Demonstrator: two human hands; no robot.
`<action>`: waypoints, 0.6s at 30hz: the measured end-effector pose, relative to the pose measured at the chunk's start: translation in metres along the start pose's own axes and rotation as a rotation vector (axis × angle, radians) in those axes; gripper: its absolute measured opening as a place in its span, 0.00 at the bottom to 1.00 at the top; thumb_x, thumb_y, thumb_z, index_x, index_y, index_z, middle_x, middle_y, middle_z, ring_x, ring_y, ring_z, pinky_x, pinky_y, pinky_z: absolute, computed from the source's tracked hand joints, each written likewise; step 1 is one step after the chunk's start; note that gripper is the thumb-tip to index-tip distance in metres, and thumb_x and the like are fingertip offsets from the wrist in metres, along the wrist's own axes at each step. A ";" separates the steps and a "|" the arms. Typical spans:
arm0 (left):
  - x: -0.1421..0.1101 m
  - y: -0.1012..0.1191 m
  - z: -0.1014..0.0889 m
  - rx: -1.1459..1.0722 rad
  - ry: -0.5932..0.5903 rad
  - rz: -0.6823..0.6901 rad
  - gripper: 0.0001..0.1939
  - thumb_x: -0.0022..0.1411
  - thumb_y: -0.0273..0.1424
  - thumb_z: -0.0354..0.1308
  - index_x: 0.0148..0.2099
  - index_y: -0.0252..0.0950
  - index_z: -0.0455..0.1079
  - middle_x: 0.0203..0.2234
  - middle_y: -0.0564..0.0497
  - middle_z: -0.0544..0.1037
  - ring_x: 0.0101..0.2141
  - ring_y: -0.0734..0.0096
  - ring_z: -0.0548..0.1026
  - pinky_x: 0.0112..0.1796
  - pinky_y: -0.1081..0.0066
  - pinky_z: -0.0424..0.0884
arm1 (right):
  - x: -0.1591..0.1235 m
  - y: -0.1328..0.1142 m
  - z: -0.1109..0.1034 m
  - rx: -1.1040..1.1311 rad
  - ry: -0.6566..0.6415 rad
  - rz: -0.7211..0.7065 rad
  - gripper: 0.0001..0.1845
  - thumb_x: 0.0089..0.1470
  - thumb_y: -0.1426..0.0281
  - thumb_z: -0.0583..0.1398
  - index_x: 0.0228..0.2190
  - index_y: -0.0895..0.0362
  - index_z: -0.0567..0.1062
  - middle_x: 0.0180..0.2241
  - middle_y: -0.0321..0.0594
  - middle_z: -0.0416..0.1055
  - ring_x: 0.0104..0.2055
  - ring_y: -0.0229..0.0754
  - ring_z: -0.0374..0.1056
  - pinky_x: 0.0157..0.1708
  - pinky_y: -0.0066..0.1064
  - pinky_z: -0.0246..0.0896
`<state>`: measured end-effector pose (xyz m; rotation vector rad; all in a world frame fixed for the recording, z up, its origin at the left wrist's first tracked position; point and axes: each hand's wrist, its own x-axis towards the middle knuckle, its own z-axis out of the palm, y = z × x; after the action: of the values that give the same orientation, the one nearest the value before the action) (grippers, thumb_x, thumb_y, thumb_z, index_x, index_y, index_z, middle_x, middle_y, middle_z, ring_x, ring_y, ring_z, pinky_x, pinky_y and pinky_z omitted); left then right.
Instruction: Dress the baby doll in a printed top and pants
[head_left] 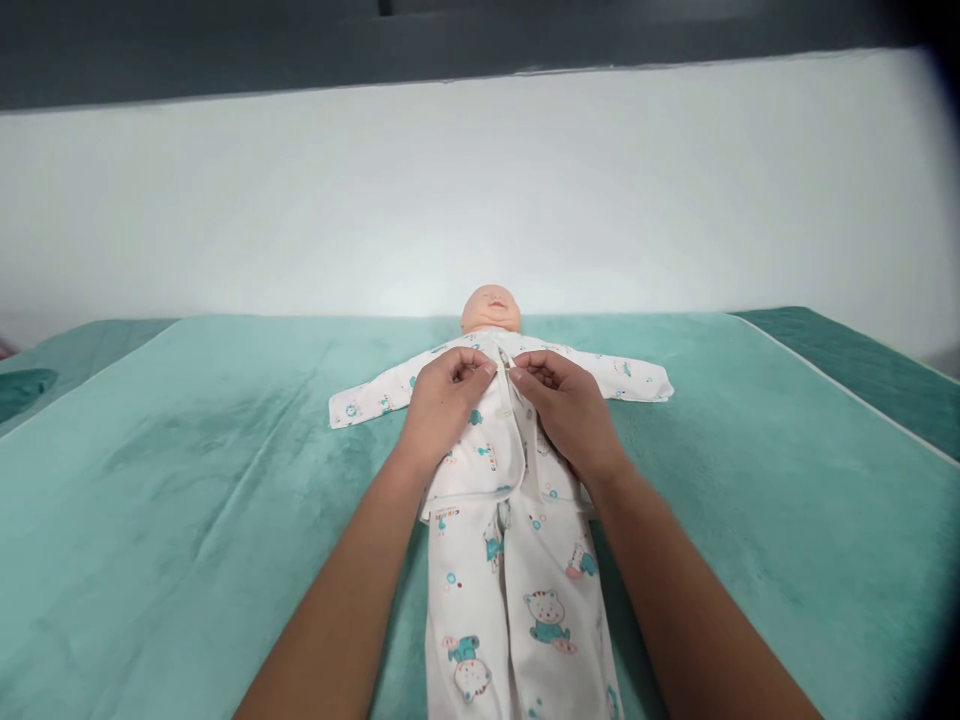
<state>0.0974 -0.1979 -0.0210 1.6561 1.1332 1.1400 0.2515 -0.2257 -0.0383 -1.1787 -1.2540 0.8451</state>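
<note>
A baby doll [491, 308] lies on its back, its head toward the wall. It wears a white baby jacket [480, 455] printed with small animals, the sleeves spread out to both sides. White printed trousers [540, 570] cover its legs. At the upper chest, my left hand [450, 400] pinches one front edge of the jacket between thumb and fingers. My right hand [562, 400] pinches the opposite edge, close beside it. Below my hands the two front edges hang apart. The fastening at my fingertips is too small to make out.
A green plush cover [225, 480] lies under the doll, with a fold line on the left and white-edged borders at the sides. Behind it stands a white wall [480, 190] with a dark band on top.
</note>
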 end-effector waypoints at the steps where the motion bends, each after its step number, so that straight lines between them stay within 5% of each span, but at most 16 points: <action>1: 0.000 0.001 0.000 -0.001 -0.001 -0.004 0.10 0.60 0.39 0.58 0.34 0.38 0.72 0.21 0.56 0.65 0.23 0.76 0.60 0.23 0.74 0.56 | 0.000 0.000 0.000 -0.008 -0.005 -0.001 0.10 0.54 0.63 0.62 0.37 0.55 0.77 0.33 0.36 0.74 0.34 0.37 0.67 0.37 0.30 0.61; 11: -0.002 0.000 0.007 0.080 0.047 0.001 0.07 0.60 0.36 0.58 0.35 0.38 0.74 0.26 0.54 0.74 0.26 0.74 0.67 0.27 0.73 0.60 | -0.001 -0.002 0.003 -0.101 -0.042 -0.005 0.11 0.53 0.63 0.62 0.37 0.55 0.75 0.32 0.36 0.73 0.31 0.36 0.66 0.32 0.30 0.61; 18: -0.003 0.000 0.004 -0.005 0.014 0.014 0.08 0.60 0.36 0.60 0.38 0.37 0.72 0.30 0.52 0.77 0.31 0.72 0.73 0.32 0.74 0.65 | -0.002 -0.003 0.005 -0.368 -0.034 -0.080 0.08 0.53 0.67 0.61 0.37 0.53 0.74 0.30 0.34 0.74 0.30 0.37 0.65 0.32 0.32 0.59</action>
<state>0.1008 -0.2009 -0.0229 1.6573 1.1280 1.1639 0.2459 -0.2275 -0.0358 -1.3967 -1.5176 0.5916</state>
